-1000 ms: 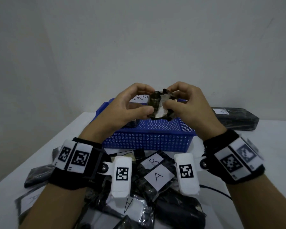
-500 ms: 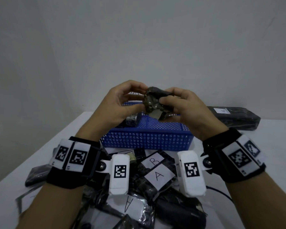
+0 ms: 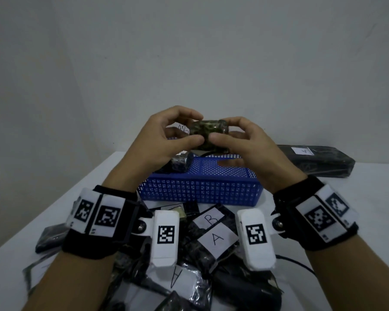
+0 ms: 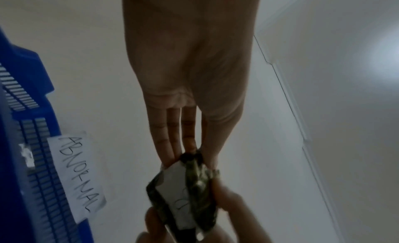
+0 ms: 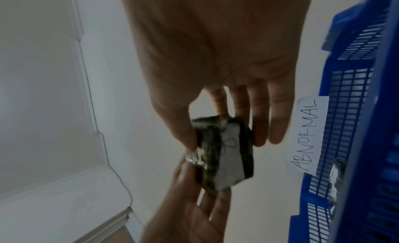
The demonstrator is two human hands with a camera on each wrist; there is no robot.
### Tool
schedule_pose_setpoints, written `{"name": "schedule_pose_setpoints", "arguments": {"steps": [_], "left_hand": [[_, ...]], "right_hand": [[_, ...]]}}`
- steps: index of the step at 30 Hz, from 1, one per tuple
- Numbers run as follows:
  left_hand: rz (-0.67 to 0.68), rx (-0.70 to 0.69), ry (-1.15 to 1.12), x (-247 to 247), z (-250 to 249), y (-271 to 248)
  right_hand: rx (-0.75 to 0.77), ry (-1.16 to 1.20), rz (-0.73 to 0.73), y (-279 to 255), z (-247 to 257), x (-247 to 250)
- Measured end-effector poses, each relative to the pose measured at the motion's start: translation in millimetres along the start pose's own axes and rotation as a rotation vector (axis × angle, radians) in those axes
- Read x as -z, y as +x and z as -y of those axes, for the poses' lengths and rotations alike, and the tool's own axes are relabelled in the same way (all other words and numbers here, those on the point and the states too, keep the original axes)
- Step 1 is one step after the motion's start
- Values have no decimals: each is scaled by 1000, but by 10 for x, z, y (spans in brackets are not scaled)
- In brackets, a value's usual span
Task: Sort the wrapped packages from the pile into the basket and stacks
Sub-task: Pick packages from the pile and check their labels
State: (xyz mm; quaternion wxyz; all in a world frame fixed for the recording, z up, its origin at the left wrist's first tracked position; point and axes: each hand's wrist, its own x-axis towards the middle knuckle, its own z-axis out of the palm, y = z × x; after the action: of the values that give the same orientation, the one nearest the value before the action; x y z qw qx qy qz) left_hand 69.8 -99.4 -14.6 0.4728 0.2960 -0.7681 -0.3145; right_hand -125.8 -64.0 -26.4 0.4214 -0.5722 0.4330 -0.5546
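Both hands pinch one small package (image 3: 209, 133) in the air above the basket (image 3: 200, 189): left hand (image 3: 160, 142) on one end, right hand (image 3: 245, 142) on the other. Rotate pkg. until its label (image 5: 228, 153) reads clearly, then sort. Label char. blurred; basket tag (image 4: 75, 175) reads "ABNORMAL". Pile (image 3: 211, 239) at near edge of surface, partly hidden by wrists.

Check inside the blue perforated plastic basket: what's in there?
Blue perforated plastic basket: one dark shiny wrapped package sits at its left end. Both hands and the held package cover the back, so more there can't be ruled out.
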Motion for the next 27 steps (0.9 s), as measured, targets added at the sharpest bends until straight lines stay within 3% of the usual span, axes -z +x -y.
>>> {"name": "schedule_pose_setpoints", "arguments": {"steps": [4,10,13,17,24,27], "left_hand": [[0,49,-114,-8,-100,-3],[130,248,-109,-36,-52,0],[88,186,-137,9,-26,-1],[127,113,-86,38,4,-18],[105,115,-113,-54,7,10],[59,89,-125,-36,70,21]], "right_hand": [[107,74,-133,31,-31,0],[230,2,-29,-7,-11,-14],[174,40,41,-9,-7,5],[63,85,9,-8,30,16],[259,-108,-79,16,-39,29],[230,-76,-27,-8,-33,2]]}}
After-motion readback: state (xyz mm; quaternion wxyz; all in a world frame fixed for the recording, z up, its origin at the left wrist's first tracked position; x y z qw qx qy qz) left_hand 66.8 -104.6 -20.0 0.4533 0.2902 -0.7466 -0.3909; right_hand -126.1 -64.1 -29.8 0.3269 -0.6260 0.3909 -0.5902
